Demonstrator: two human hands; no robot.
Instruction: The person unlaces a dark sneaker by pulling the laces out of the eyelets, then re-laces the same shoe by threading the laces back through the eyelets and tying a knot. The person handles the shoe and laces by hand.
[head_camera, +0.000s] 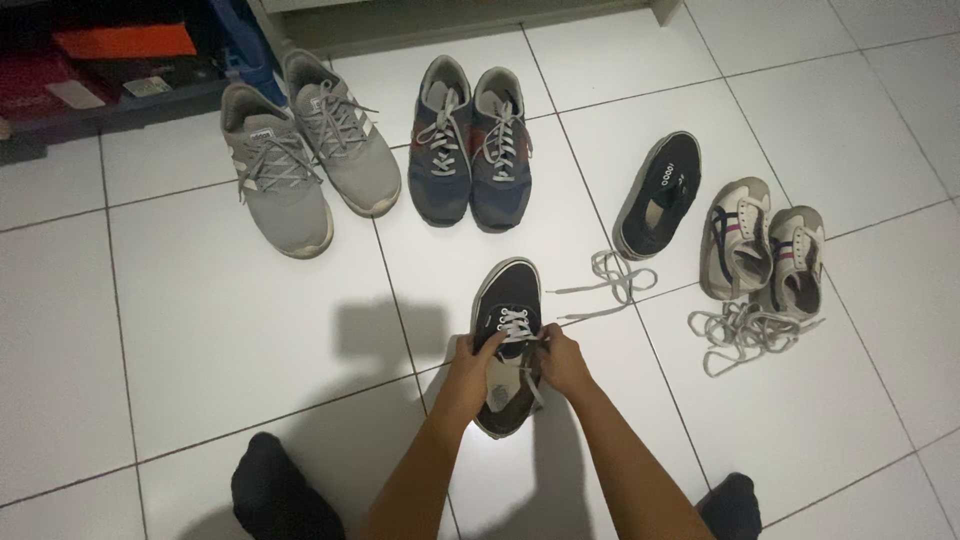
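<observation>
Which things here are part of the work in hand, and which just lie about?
In hand: dark canvas slip-on style shoe, its white lace, left hand, right hand.
Lying about: grey trainers, navy-red trainers, unlaced dark shoe, cream trainers, loose laces.

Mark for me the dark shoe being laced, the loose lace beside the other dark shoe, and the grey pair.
Dark shoe being laced (512, 290), head view, on its toe cap.
Loose lace (612, 275), head view, on its looped middle.
Grey pair (285, 195), head view, on the nearer shoe's forefoot.
</observation>
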